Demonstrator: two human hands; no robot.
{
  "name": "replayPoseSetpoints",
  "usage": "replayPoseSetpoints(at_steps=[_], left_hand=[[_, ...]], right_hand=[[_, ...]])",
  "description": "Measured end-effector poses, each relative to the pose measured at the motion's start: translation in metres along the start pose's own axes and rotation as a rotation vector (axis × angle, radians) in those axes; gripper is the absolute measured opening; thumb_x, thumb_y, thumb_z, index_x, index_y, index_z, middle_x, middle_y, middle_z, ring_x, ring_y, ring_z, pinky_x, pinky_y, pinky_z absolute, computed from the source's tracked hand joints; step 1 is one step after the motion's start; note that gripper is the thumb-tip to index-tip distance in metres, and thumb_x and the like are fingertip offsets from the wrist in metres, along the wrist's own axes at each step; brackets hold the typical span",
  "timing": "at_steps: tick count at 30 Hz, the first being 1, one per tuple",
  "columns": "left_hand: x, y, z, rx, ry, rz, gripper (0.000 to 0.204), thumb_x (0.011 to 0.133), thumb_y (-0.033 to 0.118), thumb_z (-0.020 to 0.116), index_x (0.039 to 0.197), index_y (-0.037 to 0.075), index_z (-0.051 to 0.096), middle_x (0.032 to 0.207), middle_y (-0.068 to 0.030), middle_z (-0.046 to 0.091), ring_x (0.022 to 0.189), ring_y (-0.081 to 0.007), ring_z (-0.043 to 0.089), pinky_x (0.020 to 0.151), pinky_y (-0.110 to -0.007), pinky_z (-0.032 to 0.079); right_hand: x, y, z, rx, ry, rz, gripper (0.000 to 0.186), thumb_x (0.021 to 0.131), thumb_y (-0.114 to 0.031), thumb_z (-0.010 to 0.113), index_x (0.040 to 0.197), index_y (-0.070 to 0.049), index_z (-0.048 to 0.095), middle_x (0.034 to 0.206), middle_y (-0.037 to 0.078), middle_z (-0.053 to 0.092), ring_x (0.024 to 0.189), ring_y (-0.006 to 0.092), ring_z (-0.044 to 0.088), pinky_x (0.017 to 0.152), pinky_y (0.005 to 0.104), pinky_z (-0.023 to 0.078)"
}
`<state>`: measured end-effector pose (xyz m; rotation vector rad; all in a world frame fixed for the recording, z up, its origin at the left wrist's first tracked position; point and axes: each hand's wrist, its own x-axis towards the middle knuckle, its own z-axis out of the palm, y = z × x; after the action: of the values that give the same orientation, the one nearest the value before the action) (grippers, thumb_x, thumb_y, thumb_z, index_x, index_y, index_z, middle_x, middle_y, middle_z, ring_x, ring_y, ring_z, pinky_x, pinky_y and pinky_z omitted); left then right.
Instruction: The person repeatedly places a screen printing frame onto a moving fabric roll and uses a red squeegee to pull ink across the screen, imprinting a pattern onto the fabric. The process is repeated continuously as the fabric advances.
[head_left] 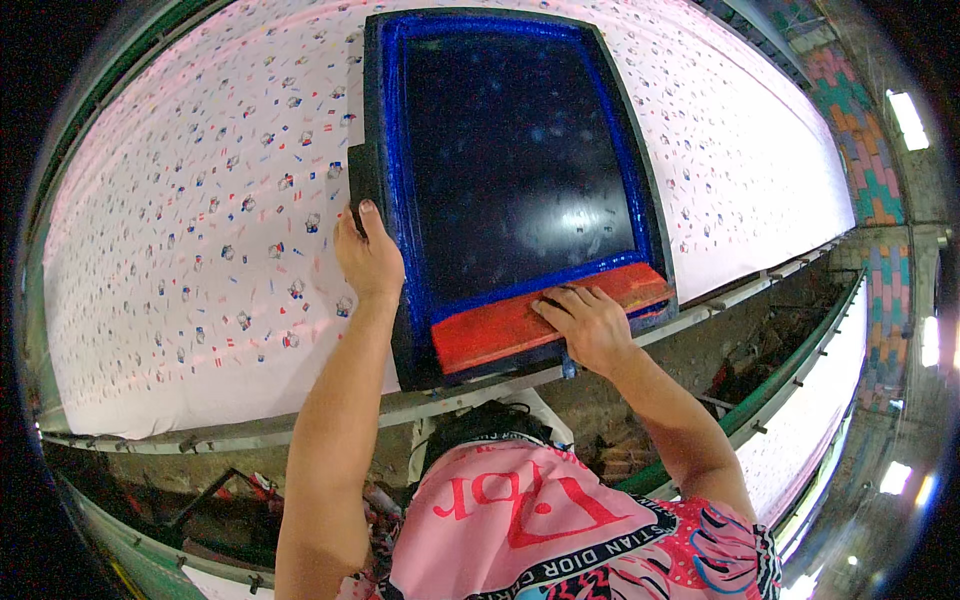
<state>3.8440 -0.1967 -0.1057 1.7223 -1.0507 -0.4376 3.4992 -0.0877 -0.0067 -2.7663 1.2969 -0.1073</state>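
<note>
A screen printing frame [384, 330], black with blue ink along its inner edges, lies on a long stretch of white printed fabric [200, 260]. My left hand [372, 255] grips the frame's left side, thumb up on top and the other fingers partly hidden. Across the near end of the screen lies a red squeegee [480, 335], a wide flat blade smeared with dark ink. My right hand [590, 322] holds it right of its middle, fingers curled over its upper edge. The dark mesh [520, 150] beyond it looks glossy.
A metal rail [290, 425] runs along the table's near edge, just below the frame. Behind me, past a littered aisle, another long table with white cloth [800, 430] stretches away. Coloured paving [880, 180] lies at the far right.
</note>
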Motion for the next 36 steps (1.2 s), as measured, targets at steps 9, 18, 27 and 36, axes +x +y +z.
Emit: replayPoseSetpoints(at_steps=[9, 18, 27, 36], left_hand=[[-0.005, 0.001, 0.000, -0.036, 0.003, -0.034, 0.058, 0.121, 0.043, 0.045, 0.137, -0.007, 0.070, 0.126, -0.0301, 0.073, 0.120, -0.0488, 0.066, 0.107, -0.056, 0.049], [-0.006, 0.018, -0.004, -0.095, 0.011, -0.173, 0.053, 0.122, 0.036, 0.047, 0.146, -0.008, 0.067, 0.130, -0.0245, 0.073, 0.123, -0.0370, 0.069, 0.110, -0.045, 0.051], [-0.006, 0.021, -0.004, 0.055, 0.070, -0.145, 0.059, 0.122, 0.041, 0.048, 0.147, -0.009, 0.067, 0.127, -0.0236, 0.074, 0.116, -0.0372, 0.071, 0.104, -0.046, 0.054], [-0.008, 0.023, -0.002, 0.143, 0.097, -0.135, 0.059, 0.120, 0.040, 0.047, 0.145, -0.009, 0.068, 0.121, -0.0225, 0.074, 0.110, -0.0370, 0.071, 0.099, -0.046, 0.054]], right_hand=[[0.134, 0.077, 0.011, -0.050, 0.082, 0.012, 0.057, 0.088, -0.004, 0.074, 0.143, -0.017, 0.076, 0.137, 0.010, 0.075, 0.123, 0.0319, 0.075, 0.107, 0.0485, 0.059], [0.300, 0.174, 0.002, -0.072, 0.075, 0.053, 0.052, 0.091, -0.001, 0.071, 0.141, -0.017, 0.076, 0.127, 0.010, 0.074, 0.120, 0.0340, 0.076, 0.106, 0.0506, 0.060], [0.436, 0.267, 0.006, -0.130, 0.152, 0.016, 0.050, 0.093, -0.003, 0.069, 0.139, -0.020, 0.077, 0.121, 0.015, 0.076, 0.114, 0.0383, 0.078, 0.099, 0.0529, 0.064], [0.490, 0.309, -0.010, -0.098, 0.192, -0.009, 0.049, 0.093, -0.009, 0.072, 0.139, -0.023, 0.078, 0.134, 0.012, 0.080, 0.123, 0.0384, 0.077, 0.105, 0.0548, 0.063]])
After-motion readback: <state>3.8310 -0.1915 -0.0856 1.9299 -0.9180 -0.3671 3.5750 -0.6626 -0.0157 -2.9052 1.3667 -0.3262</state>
